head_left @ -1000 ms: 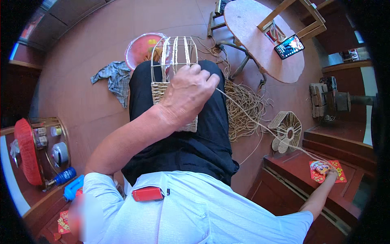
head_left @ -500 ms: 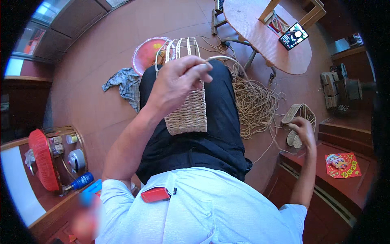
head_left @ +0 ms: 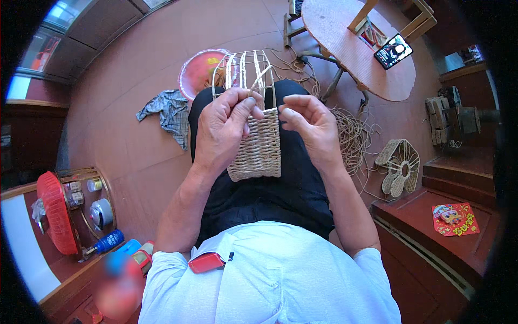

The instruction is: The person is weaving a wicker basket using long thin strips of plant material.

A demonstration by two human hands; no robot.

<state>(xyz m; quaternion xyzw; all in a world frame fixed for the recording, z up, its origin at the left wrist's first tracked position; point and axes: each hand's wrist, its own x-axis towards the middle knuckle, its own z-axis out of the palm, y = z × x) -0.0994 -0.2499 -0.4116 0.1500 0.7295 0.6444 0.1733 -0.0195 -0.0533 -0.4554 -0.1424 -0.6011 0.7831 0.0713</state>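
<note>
A half-woven straw basket [head_left: 256, 156] rests on my lap, its lower part tightly woven and its upper wire frame bare apart from a few pale upright strips. My left hand [head_left: 221, 121] is closed in a pinch at the top of the weave, holding a straw cord [head_left: 260, 79] that slants up to the right across the frame. Close by the basket's right edge is my right hand [head_left: 315, 127], its thumb and fingers curved but apart, with nothing visible between them. The left fingers hide part of the weave's upper edge.
A heap of straw cord [head_left: 353, 140] lies on the floor to the right, beside another woven frame [head_left: 400, 167]. A round table [head_left: 345, 46] bearing a phone [head_left: 393, 52] stands at the far right. Beyond my knees are a pink basin [head_left: 189, 75] and a checked cloth [head_left: 168, 116].
My right hand has come in from the far right to the basket and its fingers have parted. My left hand has lowered to the weave's upper edge, and the cord's loop has drawn in.
</note>
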